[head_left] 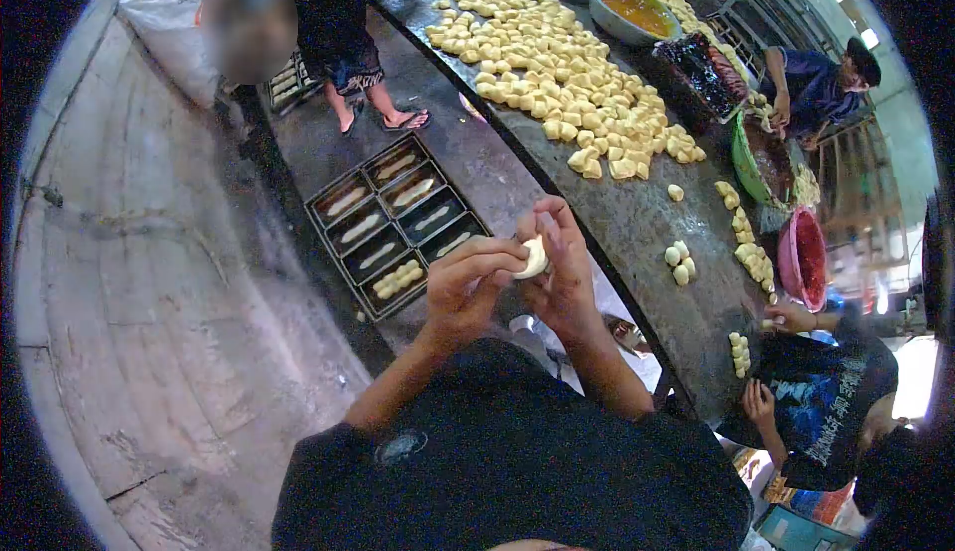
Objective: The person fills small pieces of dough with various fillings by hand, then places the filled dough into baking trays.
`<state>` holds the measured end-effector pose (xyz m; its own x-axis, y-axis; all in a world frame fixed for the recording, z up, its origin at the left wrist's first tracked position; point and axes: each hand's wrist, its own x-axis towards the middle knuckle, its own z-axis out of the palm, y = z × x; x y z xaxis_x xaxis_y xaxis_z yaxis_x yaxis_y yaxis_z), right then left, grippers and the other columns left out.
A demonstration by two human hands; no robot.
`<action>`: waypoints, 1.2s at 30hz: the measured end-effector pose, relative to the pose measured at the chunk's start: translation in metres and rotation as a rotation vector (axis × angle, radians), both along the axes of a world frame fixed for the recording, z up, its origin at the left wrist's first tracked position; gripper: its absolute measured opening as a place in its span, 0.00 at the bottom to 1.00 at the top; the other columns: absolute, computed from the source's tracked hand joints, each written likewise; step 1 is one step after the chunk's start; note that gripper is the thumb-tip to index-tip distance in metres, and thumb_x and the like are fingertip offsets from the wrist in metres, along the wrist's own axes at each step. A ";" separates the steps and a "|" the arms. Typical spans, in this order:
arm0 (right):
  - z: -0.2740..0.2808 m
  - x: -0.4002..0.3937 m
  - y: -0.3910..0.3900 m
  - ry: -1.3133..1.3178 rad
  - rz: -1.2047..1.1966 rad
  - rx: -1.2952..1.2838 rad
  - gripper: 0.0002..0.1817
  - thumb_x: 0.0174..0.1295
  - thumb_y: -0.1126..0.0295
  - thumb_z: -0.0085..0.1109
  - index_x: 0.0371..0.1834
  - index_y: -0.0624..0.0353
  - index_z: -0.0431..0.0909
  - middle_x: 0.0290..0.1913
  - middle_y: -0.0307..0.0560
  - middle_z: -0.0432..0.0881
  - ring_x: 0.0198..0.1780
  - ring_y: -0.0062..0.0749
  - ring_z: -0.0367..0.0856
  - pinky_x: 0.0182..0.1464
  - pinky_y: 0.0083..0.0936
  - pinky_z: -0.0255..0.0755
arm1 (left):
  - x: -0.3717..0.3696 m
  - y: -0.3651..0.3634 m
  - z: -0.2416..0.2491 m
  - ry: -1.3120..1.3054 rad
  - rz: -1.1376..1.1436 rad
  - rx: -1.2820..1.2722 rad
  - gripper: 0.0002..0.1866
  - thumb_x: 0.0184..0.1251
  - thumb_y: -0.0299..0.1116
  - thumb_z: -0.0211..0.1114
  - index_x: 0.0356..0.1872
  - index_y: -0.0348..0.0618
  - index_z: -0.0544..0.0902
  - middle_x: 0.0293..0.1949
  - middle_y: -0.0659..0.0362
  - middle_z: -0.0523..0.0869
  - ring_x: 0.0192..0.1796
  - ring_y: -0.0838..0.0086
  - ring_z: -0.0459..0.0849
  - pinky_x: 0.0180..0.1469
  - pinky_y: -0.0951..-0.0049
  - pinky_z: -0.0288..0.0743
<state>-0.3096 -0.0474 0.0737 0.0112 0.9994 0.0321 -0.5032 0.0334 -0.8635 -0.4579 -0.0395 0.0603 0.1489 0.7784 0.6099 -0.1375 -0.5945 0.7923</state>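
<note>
Between my two hands, in front of my chest, is a small piece of pale dough [534,257]. The fingers of my left hand [470,280] pinch it from one side. My right hand [563,268] holds its other side, with some fingers raised and curled. Below and to the left of my hands lies a dark baking tin [397,221] split into rectangular compartments. Small dough pieces [399,279] sit in a row in its nearest compartment. The other compartments show pale streaks on their bottoms.
A long dark table [637,243] runs along my right, bearing a large heap of dough pieces [562,64]. Basins stand along it: one with orange liquid [637,12], a green one [748,165], a pink one [802,258]. People work at its far side and right; another stands ahead.
</note>
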 end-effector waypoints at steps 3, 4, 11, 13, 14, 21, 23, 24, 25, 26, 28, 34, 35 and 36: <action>0.009 -0.011 0.000 -0.306 -0.159 0.247 0.12 0.65 0.64 0.64 0.29 0.58 0.74 0.32 0.41 0.77 0.36 0.27 0.76 0.36 0.26 0.71 | 0.002 -0.011 0.008 -0.091 0.111 -0.219 0.06 0.65 0.25 0.67 0.40 0.36 0.84 0.42 0.53 0.86 0.45 0.70 0.84 0.48 0.72 0.78; 0.015 -0.008 -0.005 -0.482 -0.150 0.412 0.09 0.62 0.69 0.65 0.30 0.58 0.75 0.35 0.43 0.77 0.38 0.28 0.77 0.39 0.28 0.72 | 0.002 -0.015 0.014 -0.122 0.175 -0.339 0.06 0.65 0.25 0.67 0.40 0.36 0.84 0.42 0.54 0.86 0.44 0.71 0.84 0.48 0.72 0.78; 0.023 -0.004 -0.013 -0.435 -0.383 0.238 0.11 0.62 0.69 0.68 0.39 0.58 0.74 0.42 0.45 0.77 0.38 0.27 0.79 0.33 0.20 0.76 | 0.013 -0.012 0.022 -0.419 -0.144 -0.588 0.11 0.61 0.19 0.69 0.44 0.33 0.83 0.47 0.53 0.87 0.49 0.71 0.85 0.56 0.73 0.78; 0.024 -0.002 -0.014 -0.098 -0.245 0.000 0.11 0.64 0.67 0.66 0.41 0.56 0.73 0.38 0.42 0.79 0.30 0.24 0.81 0.23 0.16 0.75 | 0.009 -0.010 0.016 -0.237 -0.116 -0.317 0.12 0.57 0.20 0.71 0.43 0.35 0.84 0.48 0.51 0.88 0.52 0.64 0.86 0.56 0.67 0.80; 0.010 0.007 -0.015 0.043 -0.138 -0.085 0.10 0.65 0.67 0.66 0.40 0.56 0.73 0.36 0.40 0.79 0.28 0.22 0.81 0.20 0.16 0.73 | 0.004 -0.003 0.016 -0.055 -0.103 -0.033 0.11 0.57 0.21 0.71 0.42 0.36 0.85 0.47 0.52 0.88 0.51 0.63 0.87 0.55 0.65 0.81; -0.002 0.012 -0.031 -0.177 -0.282 0.045 0.11 0.60 0.65 0.71 0.39 0.55 0.80 0.34 0.39 0.80 0.30 0.22 0.78 0.28 0.19 0.73 | 0.018 0.013 0.011 0.128 -0.040 0.257 0.12 0.54 0.24 0.72 0.42 0.40 0.86 0.39 0.56 0.88 0.38 0.66 0.83 0.45 0.69 0.78; 0.006 0.027 -0.037 -0.635 -0.348 0.427 0.12 0.56 0.66 0.74 0.39 0.57 0.82 0.36 0.42 0.79 0.36 0.26 0.79 0.36 0.23 0.73 | 0.033 0.004 0.007 -0.056 -0.071 -0.022 0.14 0.52 0.23 0.72 0.43 0.39 0.86 0.36 0.55 0.87 0.36 0.68 0.82 0.44 0.72 0.77; 0.025 0.032 -0.045 -0.661 -0.301 0.415 0.13 0.53 0.68 0.75 0.38 0.60 0.83 0.39 0.45 0.78 0.41 0.29 0.78 0.42 0.27 0.72 | 0.043 -0.004 0.023 -0.027 -0.028 -0.263 0.13 0.54 0.22 0.70 0.43 0.37 0.85 0.32 0.56 0.85 0.34 0.72 0.79 0.44 0.75 0.74; 0.027 0.040 -0.048 -0.709 -0.325 0.369 0.12 0.54 0.68 0.74 0.38 0.60 0.83 0.39 0.45 0.78 0.41 0.29 0.78 0.41 0.26 0.73 | 0.051 0.000 0.017 -0.008 -0.104 -0.259 0.13 0.56 0.22 0.70 0.44 0.36 0.85 0.34 0.56 0.85 0.36 0.73 0.80 0.44 0.75 0.75; 0.028 0.047 -0.051 -0.756 -0.349 0.320 0.11 0.56 0.68 0.73 0.37 0.60 0.83 0.39 0.45 0.78 0.40 0.29 0.78 0.41 0.25 0.73 | 0.059 0.006 0.006 0.010 -0.182 -0.254 0.13 0.58 0.23 0.70 0.45 0.35 0.84 0.36 0.55 0.86 0.38 0.74 0.81 0.45 0.76 0.75; 0.020 0.069 -0.055 -0.770 -0.355 0.234 0.09 0.63 0.69 0.67 0.42 0.60 0.80 0.40 0.43 0.77 0.41 0.26 0.78 0.42 0.22 0.74 | 0.078 0.008 0.000 0.084 -0.248 -0.332 0.13 0.61 0.24 0.69 0.47 0.34 0.83 0.38 0.54 0.86 0.41 0.74 0.83 0.45 0.76 0.76; -0.010 0.122 -0.077 -0.305 -0.425 -0.216 0.09 0.70 0.71 0.57 0.50 0.61 0.72 0.41 0.41 0.77 0.42 0.21 0.79 0.43 0.20 0.76 | 0.159 0.005 -0.003 0.254 -0.263 -0.346 0.10 0.66 0.27 0.67 0.46 0.37 0.83 0.39 0.54 0.87 0.40 0.72 0.86 0.43 0.74 0.79; -0.017 0.139 -0.086 -0.321 -0.378 -0.268 0.09 0.71 0.72 0.57 0.49 0.61 0.71 0.41 0.42 0.78 0.42 0.22 0.79 0.44 0.20 0.77 | 0.169 0.012 -0.010 0.366 -0.432 -0.340 0.12 0.65 0.26 0.67 0.48 0.38 0.83 0.42 0.55 0.87 0.40 0.73 0.86 0.42 0.73 0.79; -0.021 0.154 -0.093 -0.454 -0.420 -0.267 0.06 0.71 0.73 0.54 0.47 0.61 0.71 0.41 0.42 0.78 0.42 0.23 0.80 0.44 0.21 0.77 | 0.180 0.015 -0.017 0.468 -0.560 -0.408 0.12 0.65 0.25 0.67 0.49 0.37 0.83 0.44 0.54 0.87 0.40 0.72 0.86 0.42 0.73 0.79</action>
